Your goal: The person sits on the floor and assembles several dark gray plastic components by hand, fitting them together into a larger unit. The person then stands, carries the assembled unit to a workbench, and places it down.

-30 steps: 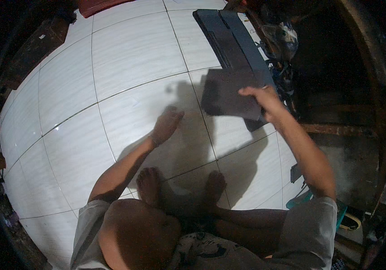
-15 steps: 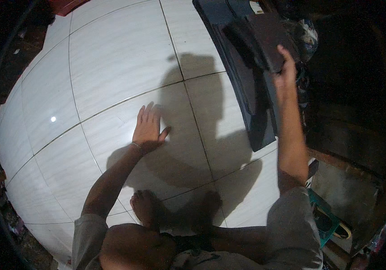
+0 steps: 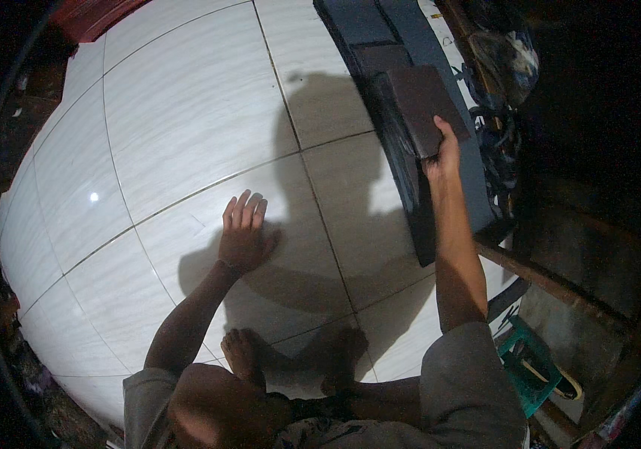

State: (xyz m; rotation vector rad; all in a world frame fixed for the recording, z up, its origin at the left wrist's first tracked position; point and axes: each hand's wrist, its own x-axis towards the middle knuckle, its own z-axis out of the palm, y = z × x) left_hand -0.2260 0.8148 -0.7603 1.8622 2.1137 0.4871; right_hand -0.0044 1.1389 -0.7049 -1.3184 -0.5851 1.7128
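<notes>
My right hand (image 3: pixel 444 153) grips the near end of a dark brown rectangular slab (image 3: pixel 429 105), its thumb on the top face and the other fingers mostly hidden underneath. It looks like a thick book or block, but its exact kind cannot be made out. Below it lies a long dark blue-grey panel (image 3: pixel 350 30), partly covered by the slab and my arm. My left hand (image 3: pixel 242 243) holds nothing; its fingers are stretched apart at or just above the white tiled floor (image 3: pixel 193 97). Whether it touches the tiles I cannot tell.
My bare feet (image 3: pixel 240 355) are on the tiles near the lower middle. A green plastic stool-like thing (image 3: pixel 526 367) and a wooden edge (image 3: pixel 552 280) are at right. Plastic bags (image 3: pixel 504 63) lie beyond the panel. Something red (image 3: pixel 96 16) is at the far left.
My right hand has drawn the brown slab nearer and to the left, over the panel. More of the panel's right side now shows. My left hand has moved slightly nearer, still open.
</notes>
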